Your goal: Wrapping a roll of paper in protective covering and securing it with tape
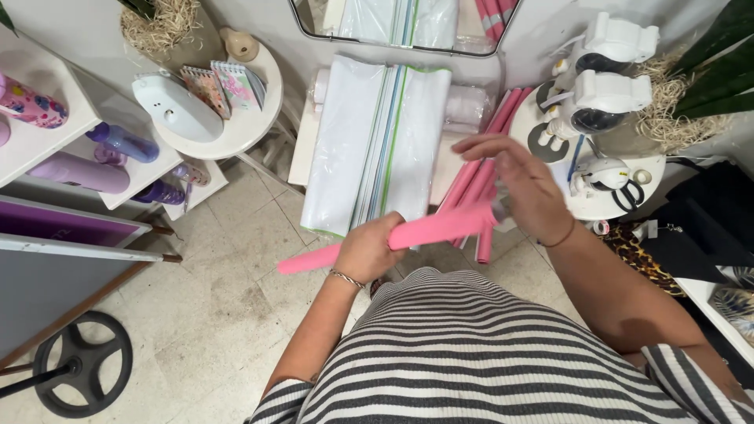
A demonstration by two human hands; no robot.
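My left hand point(369, 250) grips a long pink paper roll point(440, 227) near its middle; the roll lies almost level, one end out to the left over the floor. My right hand point(525, 182) is at the roll's right end, fingers spread and curled over it, touching or just above it. Behind the hands, several more pink rolls point(491, 141) lean against the wall. Beside those stands a bundle of white rolls in clear wrap point(377, 141). My striped shirt fills the bottom of the view.
A round white table point(251, 129) at left carries notebooks and a white tray. Another round table point(581, 206) at right holds white dispensers point(609, 98) and scissors point(628, 195). Shelves with purple bottles point(118, 141) stand far left, and a black wheel base point(82, 363) sits on the tiled floor.
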